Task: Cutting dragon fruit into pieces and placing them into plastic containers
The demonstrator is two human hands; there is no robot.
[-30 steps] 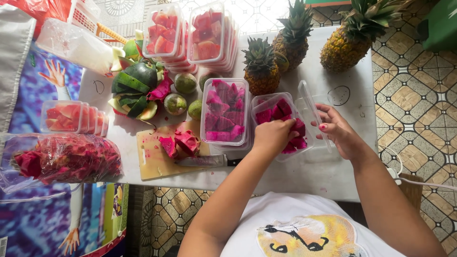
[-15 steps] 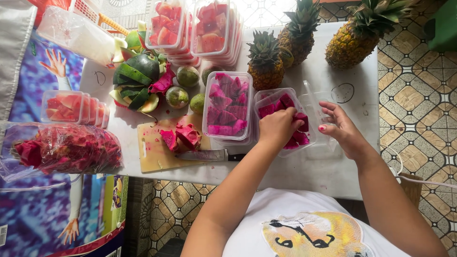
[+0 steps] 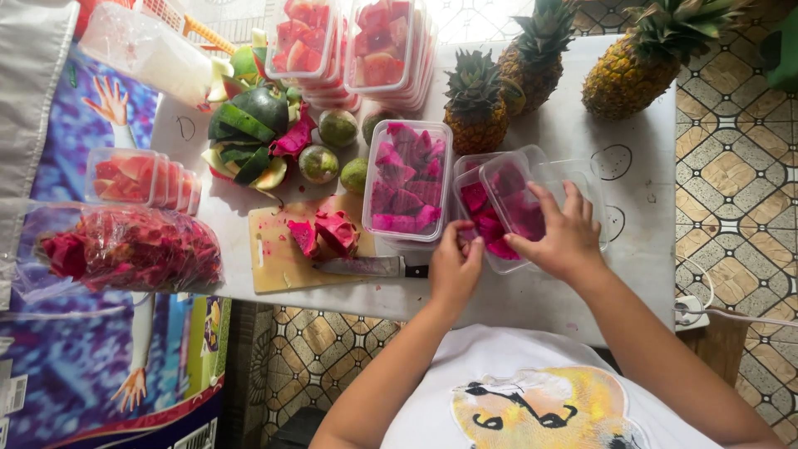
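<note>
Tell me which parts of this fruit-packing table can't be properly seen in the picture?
From the head view:
- The clear plastic tub of pink fruit chunks: its near end sits under the right hand and left hand.
- The steel knife: its handle is mostly behind the left hand.
- The right-hand pineapple: its leaves run off the top edge.
- The bag of pink peels: its contents blur through the plastic.

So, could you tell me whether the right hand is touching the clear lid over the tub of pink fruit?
Touching. The head view shows the right hand with its fingers spread flat on the clear lid, which covers the tub of pink fruit.
</note>
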